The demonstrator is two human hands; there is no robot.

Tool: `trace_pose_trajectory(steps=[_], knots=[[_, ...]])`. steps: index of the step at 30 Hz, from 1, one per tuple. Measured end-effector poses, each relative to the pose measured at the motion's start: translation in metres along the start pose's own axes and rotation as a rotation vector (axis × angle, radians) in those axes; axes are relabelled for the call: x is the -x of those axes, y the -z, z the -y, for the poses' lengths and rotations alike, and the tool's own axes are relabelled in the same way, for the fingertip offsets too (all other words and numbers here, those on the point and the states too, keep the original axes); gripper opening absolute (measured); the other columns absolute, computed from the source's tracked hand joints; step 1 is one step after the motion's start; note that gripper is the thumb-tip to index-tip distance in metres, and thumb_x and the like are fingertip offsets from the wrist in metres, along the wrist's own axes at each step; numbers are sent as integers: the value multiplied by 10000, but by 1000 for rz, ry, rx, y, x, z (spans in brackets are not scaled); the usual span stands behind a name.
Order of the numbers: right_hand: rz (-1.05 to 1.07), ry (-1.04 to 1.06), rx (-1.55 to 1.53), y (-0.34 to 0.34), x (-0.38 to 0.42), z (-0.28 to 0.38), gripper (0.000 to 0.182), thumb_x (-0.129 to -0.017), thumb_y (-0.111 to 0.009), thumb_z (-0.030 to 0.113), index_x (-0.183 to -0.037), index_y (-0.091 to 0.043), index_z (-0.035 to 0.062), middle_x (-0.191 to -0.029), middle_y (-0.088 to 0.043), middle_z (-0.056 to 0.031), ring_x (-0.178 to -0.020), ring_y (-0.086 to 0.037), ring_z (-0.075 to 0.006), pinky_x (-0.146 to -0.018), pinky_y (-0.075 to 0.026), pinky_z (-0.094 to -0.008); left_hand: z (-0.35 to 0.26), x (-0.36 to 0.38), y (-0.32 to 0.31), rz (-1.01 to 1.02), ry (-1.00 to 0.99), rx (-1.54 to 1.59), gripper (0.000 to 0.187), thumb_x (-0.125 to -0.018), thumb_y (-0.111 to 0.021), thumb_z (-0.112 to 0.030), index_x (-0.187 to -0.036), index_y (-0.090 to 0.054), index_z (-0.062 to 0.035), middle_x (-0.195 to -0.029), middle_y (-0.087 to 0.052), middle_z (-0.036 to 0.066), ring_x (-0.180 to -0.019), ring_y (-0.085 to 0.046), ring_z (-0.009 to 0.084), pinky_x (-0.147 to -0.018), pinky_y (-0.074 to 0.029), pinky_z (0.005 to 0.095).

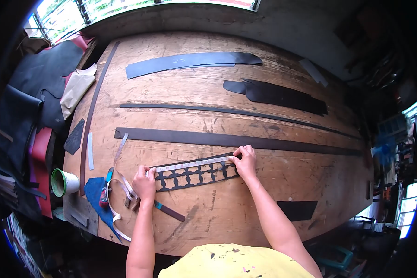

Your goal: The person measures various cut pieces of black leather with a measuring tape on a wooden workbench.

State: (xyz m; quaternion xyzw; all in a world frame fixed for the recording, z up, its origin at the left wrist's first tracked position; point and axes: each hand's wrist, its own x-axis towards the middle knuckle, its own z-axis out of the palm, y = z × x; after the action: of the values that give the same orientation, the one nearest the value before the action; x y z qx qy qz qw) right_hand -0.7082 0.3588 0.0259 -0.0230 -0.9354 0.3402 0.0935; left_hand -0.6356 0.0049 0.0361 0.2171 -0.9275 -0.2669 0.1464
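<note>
A black cut-out lattice piece (190,178) lies on the wooden table (245,204). Along its upper edge a pale measuring tape (190,163) is stretched. My left hand (145,184) pinches the tape at the piece's left end. At the right end, my right hand (244,161) has its fingers closed on the tape beside the piece's upper corner. The rest of the tape trails loosely in curls left of my left hand. Close by my left wrist, a dark strip with a teal band (170,211) rests on the table.
Long dark strips (236,140) lie beyond my hands, with a grey-blue piece (185,61) and a black piece (282,96) farther back. A white cup (65,182) and a blue scrap (96,192) are at left. A black rectangle (297,210) lies near my right forearm.
</note>
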Motion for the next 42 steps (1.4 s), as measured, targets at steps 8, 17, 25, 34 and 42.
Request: trace_pose_trajectory(steps=[8,17,25,34,42], knots=[[-6,-18,141,-8,6,8,194,-771,-811,145,-801,-636,68,-1028,-545,-85,-1041,-518,-293,-933,-433,-428,-1,0,-1,3,-10,-38,218,-856,-765,-250,-853,-644,-69,-802,-697,157,-776,-668,376,-687,-490,484],[-39,-90,-393,90,88,-25,168,-882,-723,70,-865,-560,35,-755,-634,-81,-699,-612,-222,-672,-500,-356,-33,65,37,99,-205,257,148,-881,-740,-106,-823,-650,-4,-649,-601,78,-596,-530,158,-573,-427,343],[-120,-446,-483,228,246,-180,91,-866,-729,-3,-878,-645,28,-797,-652,-14,-771,-598,-79,-708,-505,-255,-119,245,2,403,-446,310,146,-813,-794,-80,-808,-659,-23,-675,-613,84,-613,-572,192,-598,-419,338],[-219,-321,-63,290,271,-261,103,-824,-732,12,-895,-660,35,-854,-663,-88,-825,-646,-259,-734,-521,-370,-193,317,-67,400,-529,182,136,-844,-776,-166,-830,-658,-101,-746,-617,37,-768,-579,246,-780,-372,405],[-345,-104,133,280,279,-260,110,-793,-733,20,-842,-645,65,-854,-605,-73,-890,-572,-299,-815,-465,-414,-194,325,-81,262,-552,67,121,-849,-756,-133,-862,-638,-108,-842,-610,43,-864,-569,252,-821,-358,403]])
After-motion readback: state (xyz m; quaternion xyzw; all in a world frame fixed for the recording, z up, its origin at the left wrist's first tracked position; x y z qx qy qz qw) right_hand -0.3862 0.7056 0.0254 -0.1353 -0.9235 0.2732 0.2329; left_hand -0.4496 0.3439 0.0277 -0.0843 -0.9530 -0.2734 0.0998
